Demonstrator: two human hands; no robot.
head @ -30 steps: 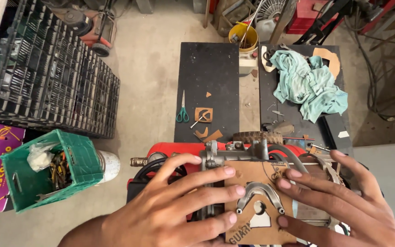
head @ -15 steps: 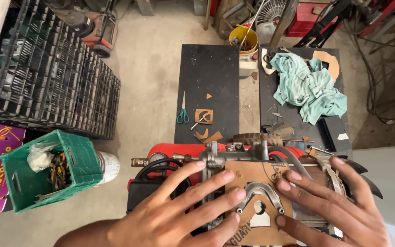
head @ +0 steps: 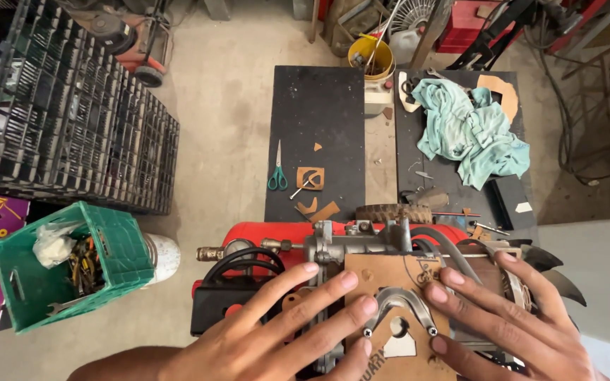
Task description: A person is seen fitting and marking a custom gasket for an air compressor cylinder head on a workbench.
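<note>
My left hand point(head: 277, 335) lies flat with fingers spread on a brown cardboard sheet point(head: 379, 271) that covers the top of a grey metal engine block point(head: 351, 243). My right hand point(head: 513, 321) presses flat on the sheet's right side. Between my fingertips a curved grey metal bracket point(head: 398, 302) with two screws sits on the sheet, above a cut-out hole. The engine rests on a red machine body point(head: 262, 233) with a black hose point(head: 245, 257) looped at its left.
A green crate point(head: 107, 247) of tools stands at left by black stacked crates point(head: 72, 120). Two black mats point(head: 319, 113) lie ahead with green-handled scissors point(head: 277, 173), cardboard scraps point(head: 311, 178), a teal rag point(head: 471, 130). A yellow bucket point(head: 370, 56) stands beyond.
Both hands have shifted slightly lower on the cardboard sheet, still flat on it. The view has tilted a little; the rest is unchanged.
</note>
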